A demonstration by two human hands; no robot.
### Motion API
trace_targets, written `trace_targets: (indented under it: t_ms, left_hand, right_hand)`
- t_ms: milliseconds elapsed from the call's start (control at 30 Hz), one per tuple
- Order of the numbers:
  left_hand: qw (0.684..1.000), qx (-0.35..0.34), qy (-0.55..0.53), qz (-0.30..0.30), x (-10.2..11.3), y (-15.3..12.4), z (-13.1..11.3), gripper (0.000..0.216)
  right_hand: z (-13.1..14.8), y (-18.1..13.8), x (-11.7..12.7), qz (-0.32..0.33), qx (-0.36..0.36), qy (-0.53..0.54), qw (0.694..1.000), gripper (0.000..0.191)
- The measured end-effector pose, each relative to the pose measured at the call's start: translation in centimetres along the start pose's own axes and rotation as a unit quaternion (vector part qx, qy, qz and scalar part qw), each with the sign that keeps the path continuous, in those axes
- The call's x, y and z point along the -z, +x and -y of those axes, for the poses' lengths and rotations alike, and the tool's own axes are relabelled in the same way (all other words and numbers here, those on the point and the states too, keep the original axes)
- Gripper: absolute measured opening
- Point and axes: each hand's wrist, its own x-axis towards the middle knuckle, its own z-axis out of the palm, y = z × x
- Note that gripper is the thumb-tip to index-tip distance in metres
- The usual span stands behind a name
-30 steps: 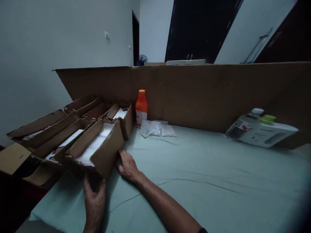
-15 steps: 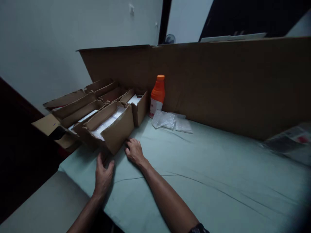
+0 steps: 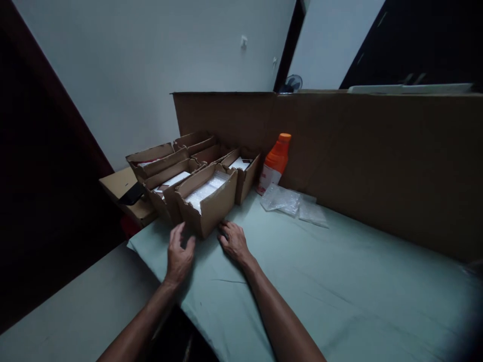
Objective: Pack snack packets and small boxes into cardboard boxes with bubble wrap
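The nearest cardboard bin (image 3: pixel 218 208) is open-topped and holds clear bubble-wrap pouches (image 3: pixel 209 191). Close to its near left end is my left hand (image 3: pixel 179 255), thumb and fingers apart, holding nothing. My right hand (image 3: pixel 234 242) rests on the green cloth by the bin's lower right side, fingers bent and somewhat spread, with nothing seen in it. Whether the fingertips of either hand touch the cardboard, I cannot tell.
Several more cardboard bins (image 3: pixel 166 168) stand behind and left, some holding white items. An orange-capped bottle (image 3: pixel 276 163) leans right of them, with bubble-wrap pouches (image 3: pixel 289 200) before it. A tall cardboard panel (image 3: pixel 362 151) runs along the back of the cloth-covered table (image 3: pixel 320 281).
My view has turned left, so everything sits farther right in the picture. Both hands stay by the nearest bin, my left one slightly higher in view. The plastic packet at right has nearly left view.
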Motion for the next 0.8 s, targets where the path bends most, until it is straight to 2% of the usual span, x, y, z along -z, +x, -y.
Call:
trace_targets:
  t_ms: [133,233,300,433,533,667,800]
  left_hand:
    - [0.991,0.010,0.112,-0.077,6.6,5.3,1.8,0.042]
    - [0.976,0.046,0.203,-0.071,10.4,10.9,4.5,0.043]
    - [0.962,0.075,0.259,-0.047,11.7,14.5,6.5,0.051]
    - [0.931,0.116,0.344,0.016,12.2,19.7,9.8,0.076]
    - [0.913,0.124,0.384,0.068,11.8,22.1,11.3,0.077]
    - [0.890,0.122,0.430,0.090,11.6,23.3,12.2,0.066]
    - [0.871,0.125,0.464,0.099,12.4,22.6,12.1,0.064]
  right_hand:
    - [-0.5,0.1,-0.5,-0.008,-0.002,-0.001,1.000,0.031]
    - [-0.8,0.1,-0.7,-0.019,-0.001,0.001,1.000,0.029]
    - [-1.0,0.1,-0.8,-0.027,0.002,0.003,1.000,0.029]
    - [-1.6,0.2,-1.0,-0.044,0.008,0.003,0.999,0.028]
    - [-2.0,0.2,-1.1,-0.053,0.010,0.002,0.999,0.027]
    - [-2.3,0.3,-1.2,-0.057,0.013,0.002,0.998,0.027]
    - [-2.4,0.4,-1.1,-0.055,0.016,0.005,0.998,0.027]
